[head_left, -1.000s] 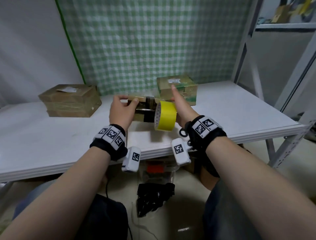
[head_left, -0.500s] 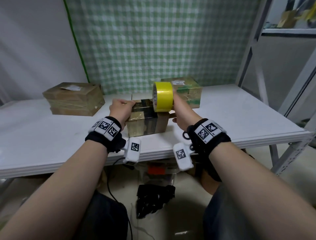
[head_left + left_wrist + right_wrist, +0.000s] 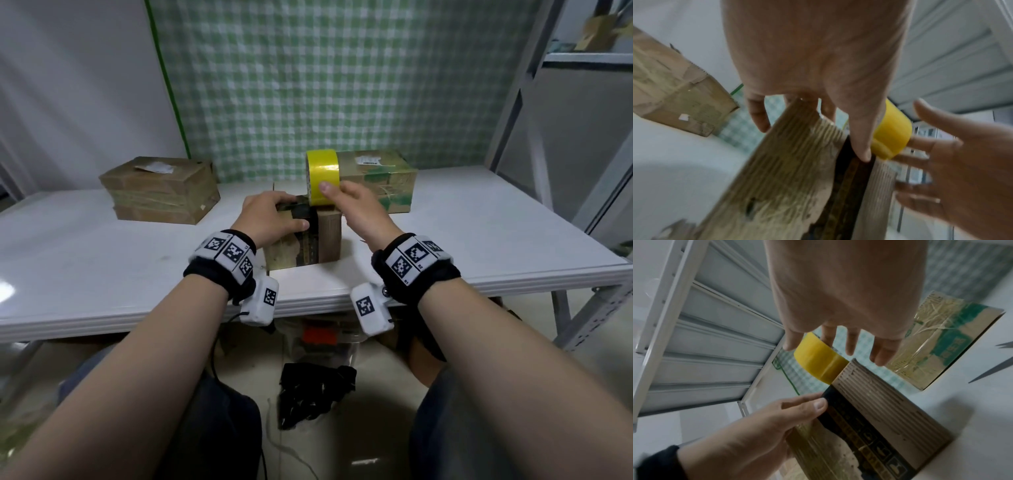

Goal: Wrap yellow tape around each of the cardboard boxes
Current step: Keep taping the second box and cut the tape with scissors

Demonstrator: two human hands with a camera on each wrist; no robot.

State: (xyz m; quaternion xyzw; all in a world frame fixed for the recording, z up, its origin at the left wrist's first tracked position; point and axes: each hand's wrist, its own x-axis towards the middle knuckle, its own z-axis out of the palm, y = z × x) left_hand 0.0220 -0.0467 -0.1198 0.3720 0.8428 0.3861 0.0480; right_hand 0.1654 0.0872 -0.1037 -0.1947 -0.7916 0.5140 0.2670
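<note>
The yellow tape roll (image 3: pixel 322 177) is held by the right hand (image 3: pixel 356 209), the thumb pressed on its outer face while the fingers reach behind it; in the right wrist view those fingers (image 3: pixel 851 344) are seen fairly straight beside the roll, so whether they pass through the core cannot be told. The roll is stood on edge on the top of the middle cardboard box (image 3: pixel 303 236), its axis lying left to right, so that it would run over the box towards the table's far edge or back towards the near edge. The left hand (image 3: pixel 270 217) is laid over the box's left part, fingers curled over the far top edge and the thumb (image 3: pixel 861 146) pressed on the dark band just beside the roll, apparently pinning the tape's start. The box stands near the middle of the table's (image 3: pixel 102 267) near edge. The right hand is plainly the nearer to the roll, its wrist raised and turned inward. Two other boxes lie towards the far edge, one to the left (image 3: pixel 161 188), one to the right (image 3: pixel 380 181).
</note>
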